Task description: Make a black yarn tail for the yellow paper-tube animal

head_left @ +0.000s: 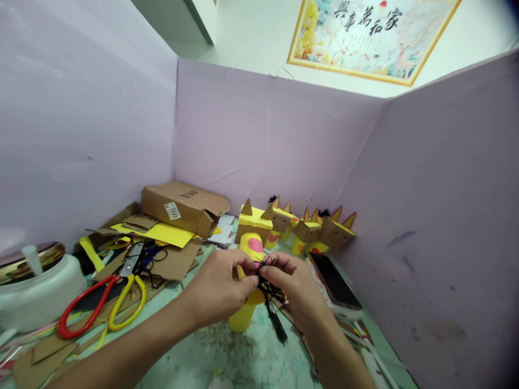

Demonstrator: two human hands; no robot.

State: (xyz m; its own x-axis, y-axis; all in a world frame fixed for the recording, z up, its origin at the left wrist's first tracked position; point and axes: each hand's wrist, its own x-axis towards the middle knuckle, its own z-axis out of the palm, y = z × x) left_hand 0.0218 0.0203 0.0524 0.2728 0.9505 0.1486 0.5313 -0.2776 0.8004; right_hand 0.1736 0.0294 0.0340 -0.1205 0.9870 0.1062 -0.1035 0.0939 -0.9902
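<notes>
My left hand (219, 289) and my right hand (298, 289) meet over the middle of the table, both pinching a bundle of black thread (271, 292) that hangs down between them. Right behind the hands stands a yellow paper cylinder (247, 316) with a pink patch, part of a cardboard-and-yellow-paper animal figure (253, 224) with pointed ears. The fingers hide where the thread touches the figure.
Several similar yellow figures (320, 229) line the back wall. A phone (334, 283) lies at the right. At the left lie red-handled scissors (83, 308), yellow-handled scissors (125, 302), a cardboard box (182, 205), yellow paper, cardboard scraps and a white pot (36, 292). Lilac partition walls enclose the table.
</notes>
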